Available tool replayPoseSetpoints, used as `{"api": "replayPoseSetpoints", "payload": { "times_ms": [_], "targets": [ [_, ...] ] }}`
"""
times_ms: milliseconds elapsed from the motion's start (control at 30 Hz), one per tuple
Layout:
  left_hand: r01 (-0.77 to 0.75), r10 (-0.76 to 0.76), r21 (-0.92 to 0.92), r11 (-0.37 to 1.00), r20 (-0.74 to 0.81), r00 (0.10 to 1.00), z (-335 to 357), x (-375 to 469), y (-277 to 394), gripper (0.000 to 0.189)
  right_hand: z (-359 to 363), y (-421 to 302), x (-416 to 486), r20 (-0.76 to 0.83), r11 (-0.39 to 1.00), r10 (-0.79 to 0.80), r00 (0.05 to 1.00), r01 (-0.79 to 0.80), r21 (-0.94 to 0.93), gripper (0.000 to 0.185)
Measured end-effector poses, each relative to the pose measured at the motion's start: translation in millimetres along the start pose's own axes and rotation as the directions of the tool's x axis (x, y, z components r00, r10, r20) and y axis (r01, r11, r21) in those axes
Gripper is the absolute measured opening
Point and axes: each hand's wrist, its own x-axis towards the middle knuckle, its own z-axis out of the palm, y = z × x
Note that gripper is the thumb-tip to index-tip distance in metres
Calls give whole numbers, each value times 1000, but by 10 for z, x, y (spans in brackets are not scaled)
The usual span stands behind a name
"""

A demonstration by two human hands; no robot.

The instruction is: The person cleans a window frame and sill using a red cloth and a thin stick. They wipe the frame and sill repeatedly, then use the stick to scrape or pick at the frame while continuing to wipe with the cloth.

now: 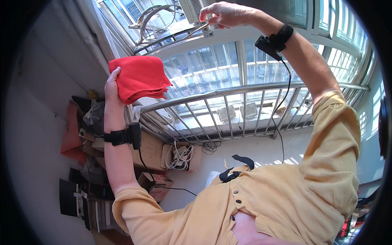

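Observation:
A folded red cloth (139, 78) is raised at the upper left, with my left hand (112, 84) gripping its left edge, thumb in front. Its lower right edge looks frayed. My right hand (225, 14) is stretched out at the top, beside the white window frame (220, 39). Thumb and fingers there look pinched on a thin stick-like thing (196, 31) that points down to the left. What this thin thing is, I cannot tell. Both forearms carry a black strap with a small black device.
A metal railing (226, 92) curves in front of the windows. At the left stand a grey curtain (73, 27), an open cardboard box (196, 159) with white cables, and a black monitor (68, 197). Black cables hang from both arm devices. A dark cable coil (211, 147) lies by the railing.

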Motion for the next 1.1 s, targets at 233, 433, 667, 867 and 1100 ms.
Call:
{"api": "replayPoseSetpoints", "payload": {
  "times_ms": [233,433,667,867,1100],
  "targets": [
    [33,-33,-78,996,4,999,-305,1721,-836,37,1552,1175,1082,-198,940,331,923,-342,-18,21],
    [44,-30,-122,991,119,992,-580,2999,-983,33,2222,2085,2084,-293,871,486,823,-484,85,19],
    [212,-179,-144,967,211,961,-848,4167,-1141,30,2502,2674,3041,-328,814,559,761,-580,40,21],
    [31,-11,-136,990,141,990,-811,4619,-1248,25,2617,2871,3510,-283,881,455,844,-474,2,28],
    [-160,153,54,986,129,980,-719,4929,-1160,21,2671,3065,4001,-73,725,644,761,-639,-259,26]
  ]
}}
